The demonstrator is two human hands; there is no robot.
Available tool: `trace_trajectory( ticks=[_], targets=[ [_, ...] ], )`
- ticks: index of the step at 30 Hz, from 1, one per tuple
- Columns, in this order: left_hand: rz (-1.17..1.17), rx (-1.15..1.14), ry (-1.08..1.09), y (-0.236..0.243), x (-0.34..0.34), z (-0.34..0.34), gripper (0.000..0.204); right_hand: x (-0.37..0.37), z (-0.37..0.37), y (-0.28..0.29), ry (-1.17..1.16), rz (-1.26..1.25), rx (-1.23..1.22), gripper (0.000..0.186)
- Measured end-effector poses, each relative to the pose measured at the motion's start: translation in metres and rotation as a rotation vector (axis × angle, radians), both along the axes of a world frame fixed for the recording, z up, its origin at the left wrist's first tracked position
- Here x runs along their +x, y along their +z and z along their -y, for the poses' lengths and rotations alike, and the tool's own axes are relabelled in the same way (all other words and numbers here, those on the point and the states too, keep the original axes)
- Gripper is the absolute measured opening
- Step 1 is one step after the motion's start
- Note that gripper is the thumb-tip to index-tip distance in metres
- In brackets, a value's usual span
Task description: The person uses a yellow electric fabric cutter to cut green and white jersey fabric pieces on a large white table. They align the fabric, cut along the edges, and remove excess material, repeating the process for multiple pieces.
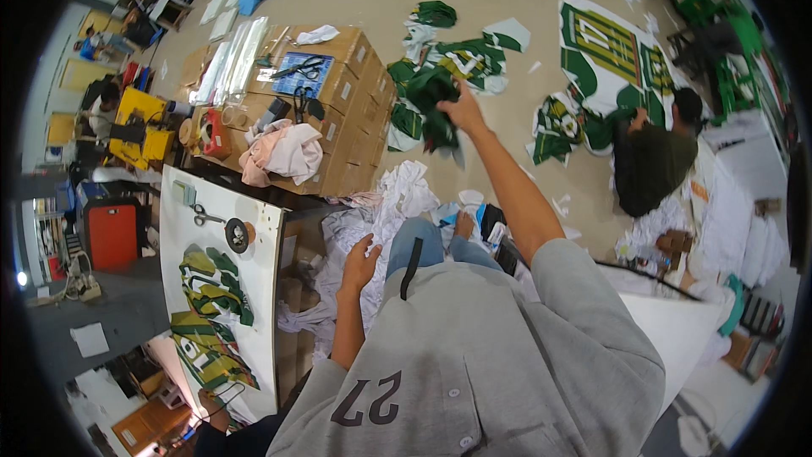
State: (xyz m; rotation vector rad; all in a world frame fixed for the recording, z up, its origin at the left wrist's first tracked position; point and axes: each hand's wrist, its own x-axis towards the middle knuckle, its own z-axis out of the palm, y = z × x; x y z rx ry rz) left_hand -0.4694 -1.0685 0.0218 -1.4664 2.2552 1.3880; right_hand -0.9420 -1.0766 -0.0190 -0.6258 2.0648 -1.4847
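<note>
My right hand (463,108) reaches forward, its fingers closed on a bunched dark green fabric piece (431,91) that hangs from it. Beneath and beyond, green, white and yellow patterned fabric pieces (470,61) lie on the floor. Part of that pile is hidden behind the held cloth. My left hand (361,264) is held low by my left leg, fingers apart, with nothing in it. Closest to it is a heap of crumpled white material (372,216) that spreads over the floor beside the white table.
Stacked cardboard boxes (342,110) carry scissors (303,103) and crumpled pink-white cloth (283,152). A white table (264,288) at left bears scissors, a black roll and green fabric pieces; another person's hand is at its near end. A seated person (655,156) handles green fabric at right.
</note>
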Motion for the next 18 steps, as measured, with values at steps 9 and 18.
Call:
trace_trajectory(
  ticks=[9, 18],
  targets=[
    [-0.015, 0.039, -0.018, -0.03, -0.116, 0.108, 0.06, -0.101, -0.11, -0.16, 0.421, -0.104, 0.597, 0.056],
    [0.019, 0.15, -0.226, -0.104, -0.282, 0.255, 0.057, -0.032, -0.31, -0.147, 0.334, 0.463, 1.038, 0.031]
  ],
)
